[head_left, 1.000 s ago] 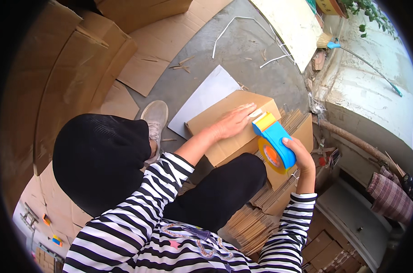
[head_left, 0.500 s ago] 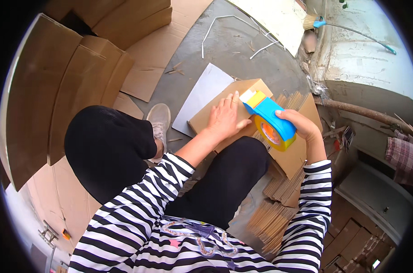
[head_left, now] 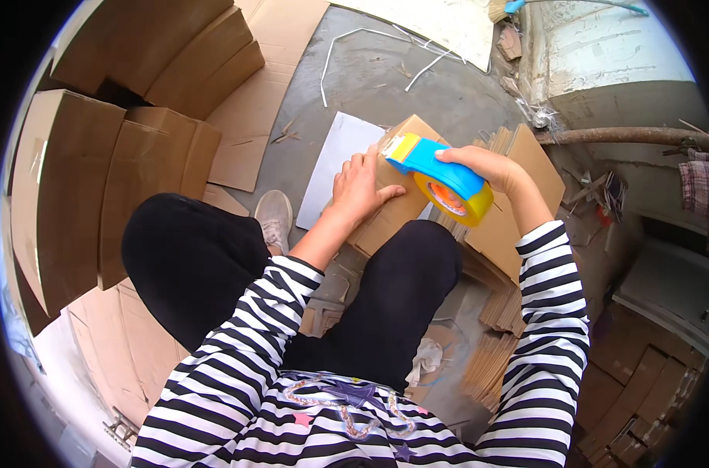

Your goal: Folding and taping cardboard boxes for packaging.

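A small cardboard box (head_left: 405,204) stands on the floor in front of my knees. My left hand (head_left: 357,187) rests on its left side, thumb spread from the stretched fingers. In my right hand (head_left: 483,165) is a blue and yellow tape dispenser (head_left: 446,173), gripped from above and behind. A roll of yellow tape sits on the dispenser's near side. Its yellow cutting end is over the top of the box, close to my left fingertips. I cannot tell whether tape is stuck to the cardboard there.
Flattened cardboard sheets (head_left: 518,203) stand and lie in stacks right of the box. Larger cartons (head_left: 73,195) rise at the left. A white sheet (head_left: 323,171) lies beyond my left hand, with a bent white wire (head_left: 354,33) farther off. A wooden pole (head_left: 612,138) runs along the right.
The whole view has shifted, so the box and both hands appear farther left. The tape dispenser has tipped to a flatter angle in my right hand. My left hand stays on the box.
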The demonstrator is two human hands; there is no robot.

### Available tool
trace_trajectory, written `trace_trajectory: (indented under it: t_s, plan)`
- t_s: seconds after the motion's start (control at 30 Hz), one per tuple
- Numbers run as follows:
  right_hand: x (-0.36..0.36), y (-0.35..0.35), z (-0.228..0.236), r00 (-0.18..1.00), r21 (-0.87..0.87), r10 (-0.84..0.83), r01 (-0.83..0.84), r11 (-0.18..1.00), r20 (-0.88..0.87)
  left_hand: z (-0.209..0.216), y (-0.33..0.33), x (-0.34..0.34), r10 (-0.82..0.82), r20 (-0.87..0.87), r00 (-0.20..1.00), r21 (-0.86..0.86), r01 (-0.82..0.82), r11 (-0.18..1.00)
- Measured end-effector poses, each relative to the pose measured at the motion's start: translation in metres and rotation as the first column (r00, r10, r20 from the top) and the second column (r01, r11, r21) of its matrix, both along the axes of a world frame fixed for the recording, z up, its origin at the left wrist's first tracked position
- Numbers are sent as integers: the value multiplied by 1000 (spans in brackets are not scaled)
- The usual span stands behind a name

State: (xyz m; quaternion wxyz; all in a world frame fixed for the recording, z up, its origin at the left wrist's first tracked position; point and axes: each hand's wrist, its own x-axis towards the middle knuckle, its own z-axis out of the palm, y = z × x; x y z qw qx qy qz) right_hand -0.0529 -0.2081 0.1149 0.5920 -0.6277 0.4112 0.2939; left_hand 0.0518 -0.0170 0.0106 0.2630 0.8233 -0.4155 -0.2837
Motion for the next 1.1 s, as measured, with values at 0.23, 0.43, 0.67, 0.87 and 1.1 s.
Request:
trace_trajectory:
  t_s: [0.23, 0.43, 0.67, 0.87, 1.1]
  plan:
    - [4, 1, 3, 999, 62, 17, -15, 998, -34, -9, 2, -17, 53, 215, 975, -109, -30, 994]
    - [-13, 3, 2, 1000, 14, -4, 4, 1000, -23, -9, 0, -18, 2, 210, 978, -26, 4, 1000]
    - [-99, 9, 19, 997, -34, 31, -33, 999, -66, -5, 1, -14, -16, 213, 977, 50, 6, 999]
    - [-132, 17, -15, 998, -139, -46, 39, 990, -52, -7, -2, -14, -19, 146, 989, 49, 12, 999]
    - [-130, 8, -39, 998, -40, -57, 56, 998, -6, -9, -1, -15, -153, 412, 898, 67, 137, 988]
